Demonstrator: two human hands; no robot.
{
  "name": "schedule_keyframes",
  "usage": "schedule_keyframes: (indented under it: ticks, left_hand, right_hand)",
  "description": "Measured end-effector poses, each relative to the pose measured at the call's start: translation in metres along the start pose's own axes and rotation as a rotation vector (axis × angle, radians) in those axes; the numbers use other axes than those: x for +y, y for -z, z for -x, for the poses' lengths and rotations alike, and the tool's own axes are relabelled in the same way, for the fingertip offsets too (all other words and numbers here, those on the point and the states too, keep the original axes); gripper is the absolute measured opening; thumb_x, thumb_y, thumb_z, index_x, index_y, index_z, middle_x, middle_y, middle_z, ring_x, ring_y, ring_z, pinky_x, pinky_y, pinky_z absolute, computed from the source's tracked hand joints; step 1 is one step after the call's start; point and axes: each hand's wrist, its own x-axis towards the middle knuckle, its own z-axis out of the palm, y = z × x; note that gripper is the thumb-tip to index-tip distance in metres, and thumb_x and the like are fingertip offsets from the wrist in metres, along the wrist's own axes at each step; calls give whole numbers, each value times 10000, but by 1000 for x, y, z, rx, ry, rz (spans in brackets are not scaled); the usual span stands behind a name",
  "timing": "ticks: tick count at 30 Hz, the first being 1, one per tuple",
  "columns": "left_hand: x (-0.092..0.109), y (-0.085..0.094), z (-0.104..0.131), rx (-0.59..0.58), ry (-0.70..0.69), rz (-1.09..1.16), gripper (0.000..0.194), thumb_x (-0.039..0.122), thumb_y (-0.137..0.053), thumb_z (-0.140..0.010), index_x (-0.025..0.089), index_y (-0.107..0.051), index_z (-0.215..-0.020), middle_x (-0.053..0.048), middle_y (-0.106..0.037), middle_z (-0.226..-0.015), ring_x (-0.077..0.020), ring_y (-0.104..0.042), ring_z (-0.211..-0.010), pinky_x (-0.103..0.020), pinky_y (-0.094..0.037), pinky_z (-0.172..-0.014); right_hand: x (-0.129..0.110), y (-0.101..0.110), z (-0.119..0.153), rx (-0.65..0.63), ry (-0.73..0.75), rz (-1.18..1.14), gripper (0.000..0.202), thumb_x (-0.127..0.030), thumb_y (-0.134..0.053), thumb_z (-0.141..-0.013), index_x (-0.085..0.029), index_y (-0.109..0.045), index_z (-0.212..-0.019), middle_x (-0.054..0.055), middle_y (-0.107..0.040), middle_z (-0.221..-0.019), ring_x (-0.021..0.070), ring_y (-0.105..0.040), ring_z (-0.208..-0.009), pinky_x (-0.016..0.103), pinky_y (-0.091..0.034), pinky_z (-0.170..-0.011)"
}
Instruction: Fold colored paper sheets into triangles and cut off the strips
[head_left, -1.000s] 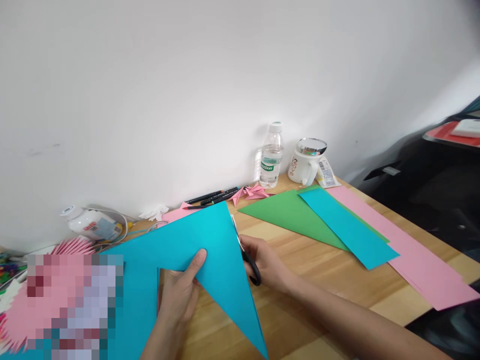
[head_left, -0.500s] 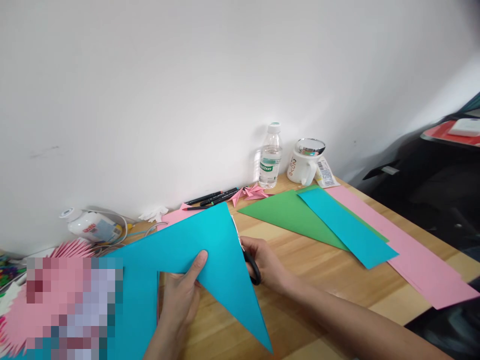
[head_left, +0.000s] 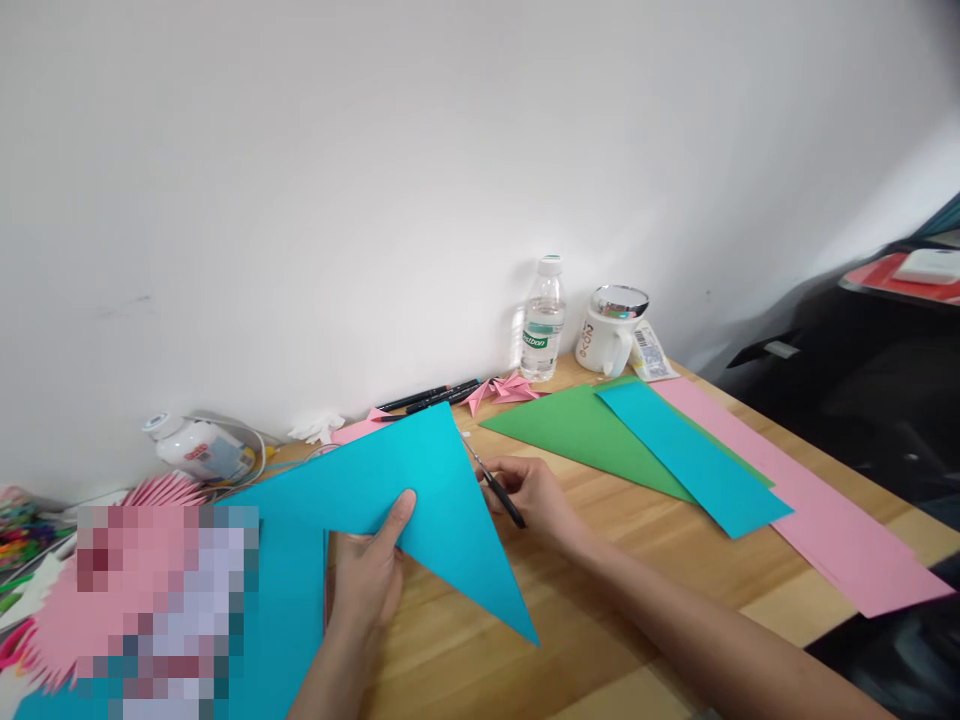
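Note:
My left hand (head_left: pixel 367 575) pinches a blue sheet of paper (head_left: pixel 442 485), thumb on top and fingers underneath. The sheet comes to a point at its lower right. Closed around black-handled scissors (head_left: pixel 508 502), my right hand (head_left: pixel 541 505) is at the sheet's right edge. The blades lie along that edge; how far apart they are, I cannot tell. More blue paper (head_left: pixel 285 620) lies to the left, partly under a pink piece with a fringed edge (head_left: pixel 161 490), whose middle is blurred out.
Green paper (head_left: pixel 585 440), a blue strip (head_left: pixel 697 460) and pink strips (head_left: pixel 840 540) overlap on the right. Along the wall stand a water bottle (head_left: pixel 544 325) and a lidded white mug (head_left: pixel 604 340), near several black pens (head_left: pixel 420 398) and folded pink paper (head_left: pixel 506 390). A white bottle (head_left: pixel 202 450) leans at left.
The scissors have turned in my right hand, their handles now seen more edge-on. The blue sheet's lower tip has risen slightly. My left hand keeps its hold.

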Motion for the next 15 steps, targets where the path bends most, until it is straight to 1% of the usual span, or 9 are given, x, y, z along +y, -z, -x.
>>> schedule_keyframes:
  ticks: [3, 6, 8, 10, 12, 13, 14, 15]
  left_hand:
    - [-1, 0, 0, 5, -38, 1, 540, 176, -784, -594, 155, -604, -1103, -110, -706, -972, -293, -593, -1060, -454, -475, -936]
    - [-1, 1, 0, -18, -67, 11, 545, 188, -796, -577, 155, -610, -1088, -105, -705, -978, -286, -598, -1053, -446, -476, -937]
    - [-1, 3, -2, -10, -79, 14, 522, 178, -798, -572, 147, -617, -1061, -106, -704, -984, -281, -603, -1045, -435, -481, -932]
    - [0, 6, -5, 5, -85, 12, 459, 172, -794, -576, 136, -632, -1004, -111, -701, -990, -278, -614, -1025, -430, -491, -919]
    - [0, 9, -10, 14, -90, 7, 375, 172, -788, -585, 126, -643, -928, -116, -701, -982, -275, -620, -1010, -426, -497, -907]
    - [0, 10, -12, 28, -95, 1, 333, 170, -784, -588, 122, -646, -887, -117, -702, -973, -272, -624, -1001, -423, -501, -900]
    - [0, 11, -15, 55, -98, -7, 298, 162, -781, -590, 121, -645, -852, -117, -703, -960, -267, -630, -985, -418, -507, -888]
    - [-1, 12, -17, 86, -93, -16, 274, 148, -777, -590, 122, -642, -827, -115, -705, -943, -260, -639, -960, -412, -515, -870]
  right_hand:
    - [2, 2, -3, 11, -4, 35, 294, -374, -712, -586, -125, -633, -721, -66, -390, -479, 57, -290, -460, 209, -229, -455]
    - [3, 3, -5, 14, -8, 53, 358, -433, -735, -559, -129, -642, -724, -55, -422, -485, 72, -336, -468, 221, -272, -466]
    - [2, 6, -6, 18, -12, 74, 386, -463, -728, -563, -131, -638, -740, -42, -450, -490, 84, -372, -470, 229, -298, -463]
    - [-1, 14, -9, 87, -4, 122, 398, -501, -685, -606, -134, -614, -741, -23, -484, -514, 95, -412, -469, 236, -331, -466]
    - [-6, 25, -13, 203, 16, 174, 405, -525, -625, -662, -135, -587, -765, 0, -526, -559, 111, -462, -487, 248, -369, -490]
    - [-8, 31, -15, 267, 34, 255, 395, -518, -594, -696, -137, -582, -801, 11, -550, -588, 123, -490, -508, 254, -384, -509]
    - [-10, 37, -16, 318, 53, 418, 370, -491, -560, -739, -142, -580, -860, 20, -578, -626, 136, -520, -540, 256, -394, -530]
    - [-12, 41, -17, 350, 69, 639, 328, -439, -531, -779, -150, -574, -929, 32, -610, -677, 151, -551, -585, 258, -399, -556]
